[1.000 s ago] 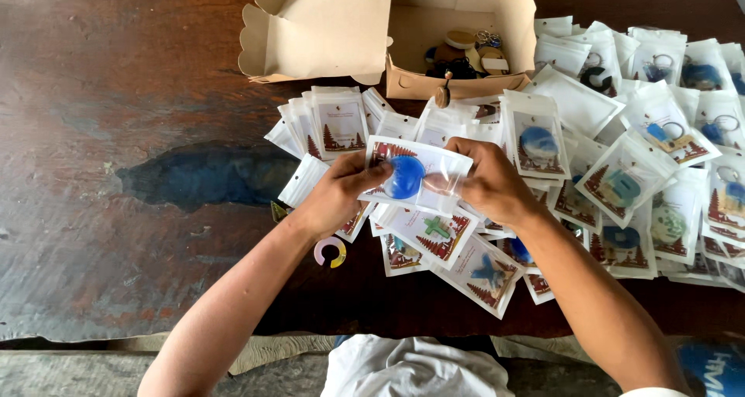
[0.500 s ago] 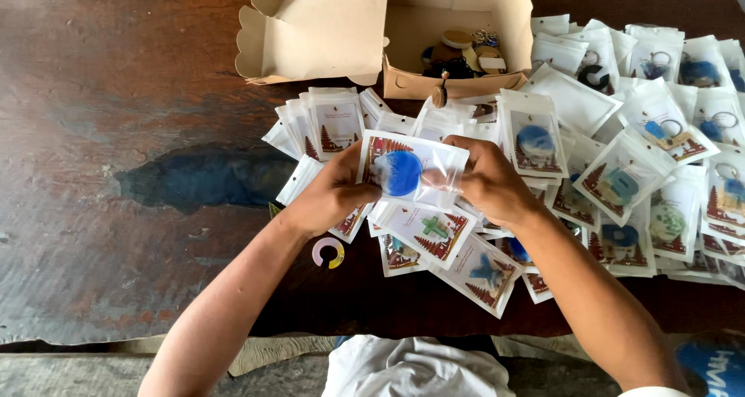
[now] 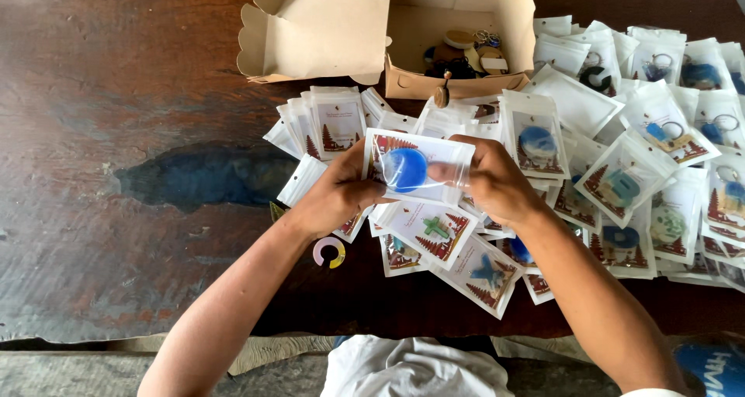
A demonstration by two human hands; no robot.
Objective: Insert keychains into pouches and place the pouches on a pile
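Pouch (image 3: 419, 166) with blue disc held at both side edges by left hand (image 3: 335, 195) and right hand (image 3: 490, 181).

1. The clear pouch (image 3: 419, 168) is showing a round blue disc and a red tree pattern.
2. The C-shaped ring (image 3: 329, 252) is showing pink and yellow.
3. The bench (image 3: 116, 133) is looking reddish-brown, with a dark bluish stain.
4. The cardboard box (image 3: 326, 28) is showing pale tan.

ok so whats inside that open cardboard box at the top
The cardboard box holds a small heap of loose keychain pieces: round wooden discs, dark shapes and metal rings. Its front wall hides the bottom of the heap, so nothing lower down can be made out.
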